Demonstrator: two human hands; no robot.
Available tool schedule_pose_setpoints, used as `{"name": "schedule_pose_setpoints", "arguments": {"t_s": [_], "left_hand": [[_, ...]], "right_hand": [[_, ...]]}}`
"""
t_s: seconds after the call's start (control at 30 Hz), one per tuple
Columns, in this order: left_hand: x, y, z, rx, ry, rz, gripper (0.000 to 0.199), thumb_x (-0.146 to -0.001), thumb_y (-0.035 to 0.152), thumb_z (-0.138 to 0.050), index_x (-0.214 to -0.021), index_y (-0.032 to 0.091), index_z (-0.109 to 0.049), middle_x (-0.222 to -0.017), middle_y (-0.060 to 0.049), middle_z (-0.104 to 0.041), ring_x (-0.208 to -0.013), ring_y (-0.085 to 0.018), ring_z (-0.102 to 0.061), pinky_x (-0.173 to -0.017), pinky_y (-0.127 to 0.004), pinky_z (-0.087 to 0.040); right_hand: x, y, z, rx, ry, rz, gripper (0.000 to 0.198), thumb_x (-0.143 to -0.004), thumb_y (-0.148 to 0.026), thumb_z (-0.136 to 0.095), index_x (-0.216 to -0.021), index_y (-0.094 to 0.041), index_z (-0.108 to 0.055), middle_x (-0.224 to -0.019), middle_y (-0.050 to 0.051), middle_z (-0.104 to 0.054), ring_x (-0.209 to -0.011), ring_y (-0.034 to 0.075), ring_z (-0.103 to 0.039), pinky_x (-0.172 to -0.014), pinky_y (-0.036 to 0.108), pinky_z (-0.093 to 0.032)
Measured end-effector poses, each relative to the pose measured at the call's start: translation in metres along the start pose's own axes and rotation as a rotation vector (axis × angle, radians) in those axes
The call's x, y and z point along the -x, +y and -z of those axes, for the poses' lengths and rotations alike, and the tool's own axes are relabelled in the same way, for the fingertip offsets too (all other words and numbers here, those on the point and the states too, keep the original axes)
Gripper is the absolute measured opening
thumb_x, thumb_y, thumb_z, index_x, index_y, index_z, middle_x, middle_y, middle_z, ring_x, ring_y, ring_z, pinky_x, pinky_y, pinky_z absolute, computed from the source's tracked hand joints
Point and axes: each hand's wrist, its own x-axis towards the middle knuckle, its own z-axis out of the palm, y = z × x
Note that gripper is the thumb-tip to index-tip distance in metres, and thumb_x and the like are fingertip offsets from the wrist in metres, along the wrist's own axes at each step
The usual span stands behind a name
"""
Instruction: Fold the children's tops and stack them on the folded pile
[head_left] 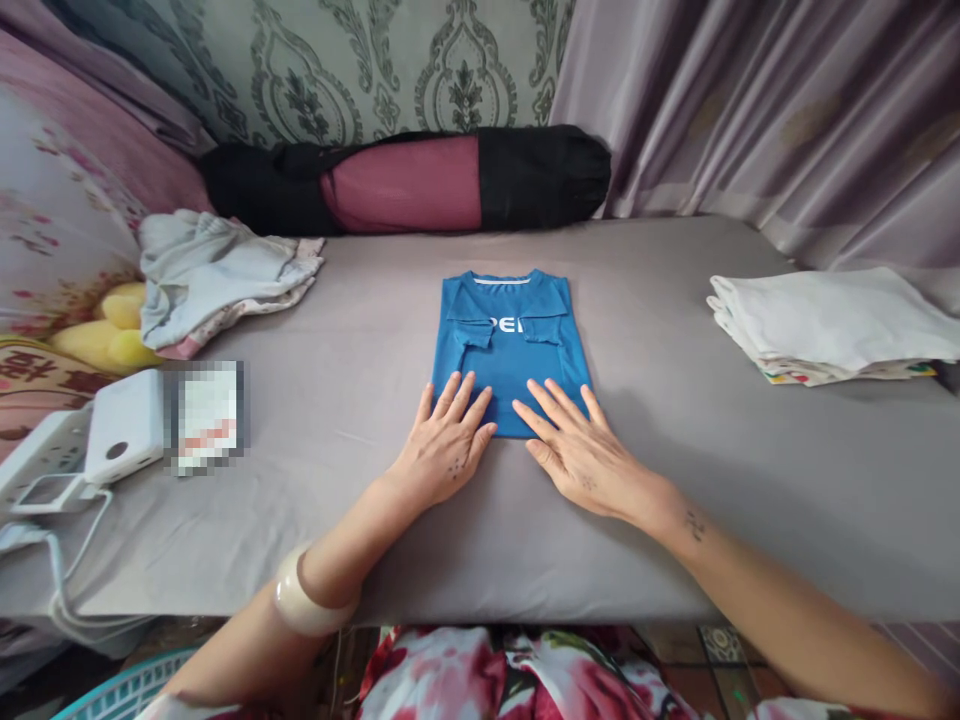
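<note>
A blue shirt (514,370) lies flat before me, its sides folded inward and both sleeves turned back toward the chest. White letters show partly between the sleeve ends, and the collar points away from me. My left hand (446,440) rests open on its near left corner, fingers spread. On the near right corner lies my right hand (574,440), also open with the fingers apart. Neither hand grips the cloth. A pale bangle (311,595) circles my left wrist.
Folded white clothes (832,320) are stacked at the right. Rumpled light clothes (225,265) lie at the left, near a white power strip (49,455) with cables and a white box (127,425). A black and maroon roll (405,185) lines the back of the grey-covered surface (360,340).
</note>
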Motion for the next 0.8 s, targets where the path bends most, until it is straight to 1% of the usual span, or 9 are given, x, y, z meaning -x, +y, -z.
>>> {"name": "schedule_pose_setpoints", "arguments": {"t_s": [0.13, 0.23, 0.4, 0.5, 0.63, 0.73, 0.8], "left_hand": [[-0.001, -0.003, -0.010, -0.001, -0.035, 0.004, 0.051, -0.101, 0.036, -0.028, -0.149, 0.020, -0.037, -0.158, -0.015, -0.029, -0.148, -0.030, -0.020, -0.117, -0.057, -0.021], [-0.001, -0.004, -0.012, 0.007, -0.033, 0.022, 0.051, -0.101, 0.036, -0.029, -0.149, 0.021, -0.037, -0.158, -0.014, -0.030, -0.148, -0.029, -0.020, -0.117, -0.056, -0.021], [-0.002, -0.005, -0.011, 0.044, -0.038, 0.031, 0.050, -0.101, 0.037, -0.029, -0.148, 0.023, -0.037, -0.158, -0.012, -0.031, -0.148, -0.027, -0.020, -0.118, -0.055, -0.021], [-0.002, -0.006, -0.007, 0.070, -0.047, 0.053, 0.051, -0.101, 0.036, -0.025, -0.149, 0.020, -0.036, -0.158, -0.012, -0.030, -0.148, -0.025, -0.022, -0.118, -0.052, -0.023], [-0.003, -0.011, -0.005, 0.057, 0.013, 0.107, 0.053, -0.102, 0.035, -0.022, -0.149, 0.016, -0.035, -0.158, -0.013, -0.030, -0.148, -0.026, -0.022, -0.119, -0.052, -0.022], [-0.004, -0.018, -0.009, 0.021, 0.068, 0.141, 0.053, -0.101, 0.036, -0.023, -0.149, 0.015, -0.035, -0.156, -0.014, -0.033, -0.147, -0.028, -0.023, -0.119, -0.054, -0.020], [-0.005, -0.022, -0.014, 0.002, 0.085, 0.157, 0.055, -0.101, 0.038, -0.023, -0.149, 0.013, -0.033, -0.156, -0.015, -0.033, -0.147, -0.028, -0.022, -0.119, -0.054, -0.020]], "right_hand": [[0.000, 0.002, -0.006, -0.011, -0.030, -0.001, 0.052, -0.103, -0.042, -0.027, -0.152, -0.026, -0.031, -0.161, 0.007, -0.020, -0.149, 0.028, -0.014, -0.116, 0.063, -0.014], [0.000, 0.001, -0.006, -0.022, -0.040, -0.001, 0.053, -0.102, -0.042, -0.028, -0.152, -0.026, -0.030, -0.161, 0.007, -0.021, -0.149, 0.028, -0.014, -0.116, 0.062, -0.014], [0.000, 0.002, -0.001, -0.053, -0.061, -0.007, 0.052, -0.103, -0.043, -0.027, -0.152, -0.027, -0.031, -0.160, 0.007, -0.022, -0.149, 0.027, -0.015, -0.117, 0.061, -0.014], [0.001, 0.005, 0.001, -0.081, -0.064, -0.011, 0.054, -0.103, -0.044, -0.021, -0.153, -0.026, -0.028, -0.161, 0.006, -0.021, -0.149, 0.024, -0.014, -0.118, 0.058, -0.015], [0.001, 0.013, -0.002, -0.043, 0.016, -0.094, 0.058, -0.103, -0.044, -0.018, -0.155, -0.020, -0.021, -0.161, 0.008, -0.017, -0.149, 0.023, -0.011, -0.119, 0.056, -0.014], [0.001, 0.021, -0.008, 0.026, 0.119, -0.183, 0.060, -0.103, -0.042, -0.018, -0.156, -0.017, -0.015, -0.161, 0.011, -0.018, -0.149, 0.024, -0.014, -0.119, 0.057, -0.015], [0.000, 0.025, -0.014, 0.063, 0.169, -0.216, 0.061, -0.102, -0.042, -0.020, -0.157, -0.015, -0.012, -0.160, 0.014, -0.019, -0.148, 0.025, -0.017, -0.118, 0.057, -0.016]]}}
